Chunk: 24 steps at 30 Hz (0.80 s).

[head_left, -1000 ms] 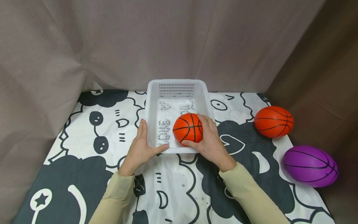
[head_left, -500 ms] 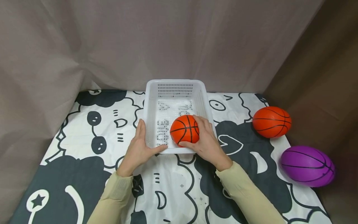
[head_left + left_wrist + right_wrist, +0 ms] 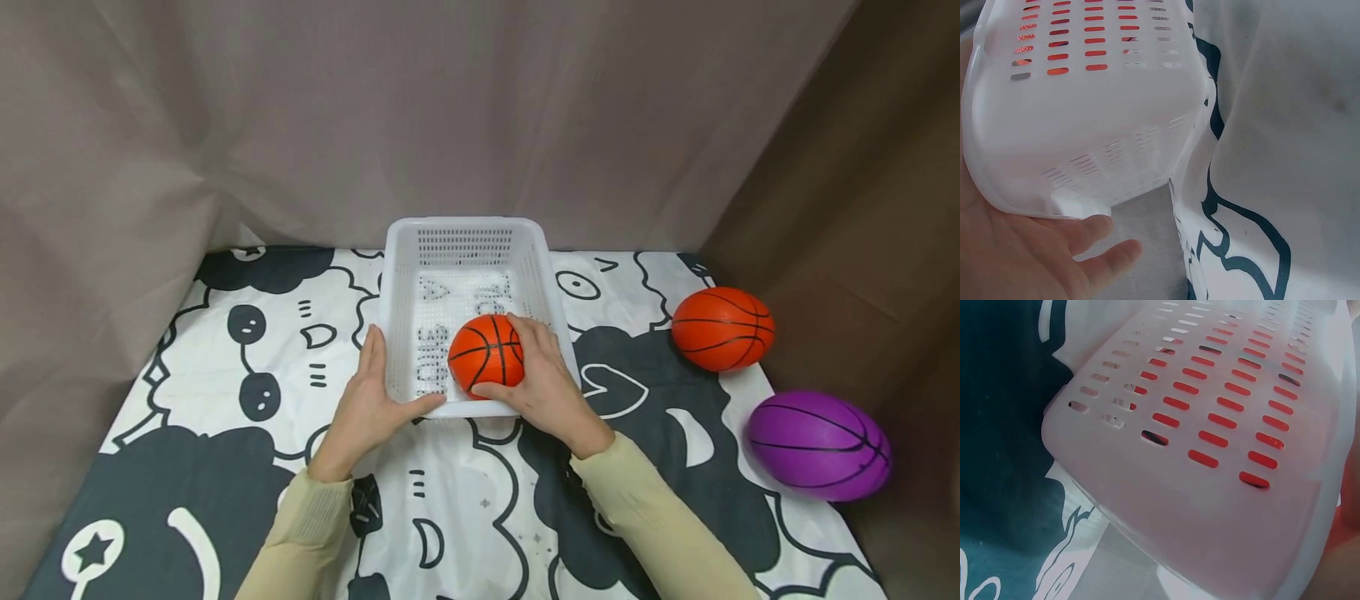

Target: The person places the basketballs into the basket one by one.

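Observation:
A white perforated plastic basket [image 3: 399, 242] stands on the patterned cloth in front of me. Inside it, against the near side, sits a small orange basketball [image 3: 486, 357]. My right hand [image 3: 551, 392] reaches over the basket's near right corner and holds this ball, fingers on its right side and thumb at its front. At the near left corner, my left hand [image 3: 367, 412] lies along the basket with straight fingers, its thumb stretched over the front rim. The left wrist view shows the fingertips [image 3: 1116, 256] beside the basket's lower edge. Orange shows through the wall slots in both wrist views.
To the right, a second orange basketball [image 3: 723, 329] rests on the cloth, with a purple ball [image 3: 819, 446] nearer to me. A brown curtain [image 3: 450, 108] hangs behind the basket and down both sides. The cloth [image 3: 465, 483] bears black and white cartoon drawings.
The ball in the basket has come slightly left and nearer to me, with my right hand on it. My left hand keeps its place at the corner. The whole view has shifted a little.

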{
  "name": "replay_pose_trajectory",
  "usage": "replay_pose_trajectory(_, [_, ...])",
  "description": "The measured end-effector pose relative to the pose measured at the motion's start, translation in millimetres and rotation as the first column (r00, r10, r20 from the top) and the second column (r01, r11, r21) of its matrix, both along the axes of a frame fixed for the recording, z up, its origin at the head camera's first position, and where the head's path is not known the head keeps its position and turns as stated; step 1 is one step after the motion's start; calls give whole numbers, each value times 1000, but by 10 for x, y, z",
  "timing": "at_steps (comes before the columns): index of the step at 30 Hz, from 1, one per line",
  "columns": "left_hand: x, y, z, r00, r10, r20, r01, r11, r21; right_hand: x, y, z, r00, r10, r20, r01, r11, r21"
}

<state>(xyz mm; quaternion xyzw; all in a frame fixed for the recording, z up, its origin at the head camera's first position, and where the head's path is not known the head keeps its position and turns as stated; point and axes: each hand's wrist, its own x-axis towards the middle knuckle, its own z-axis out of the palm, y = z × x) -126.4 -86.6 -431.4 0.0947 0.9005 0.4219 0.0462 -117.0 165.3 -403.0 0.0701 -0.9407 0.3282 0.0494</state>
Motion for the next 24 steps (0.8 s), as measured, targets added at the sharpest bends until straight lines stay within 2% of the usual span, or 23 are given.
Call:
replay_pose_trajectory(6, [-1, -8, -9, 1000, -2, -4, 2, 1000, 3, -3, 2, -24, 1000, 4, -13, -4, 1000, 26])
replay_pose_trajectory(14, [-29, -15, 7, 1000, -7, -17, 8, 1000, 14, -23, -2, -1, 1000, 0, 15, -1, 999, 53])
replay_pose_trajectory(18, [-47, -14, 15, 1000, -6, -23, 6, 1000, 15, -26, 18, 41, 1000, 0, 9, 0, 1000, 3])
replay_pose_trajectory(24, [-25, -18, 1, 1000, 6, 0, -6, 1000, 0, 63, 126, 122, 995, -24, -100, 15, 996, -89])
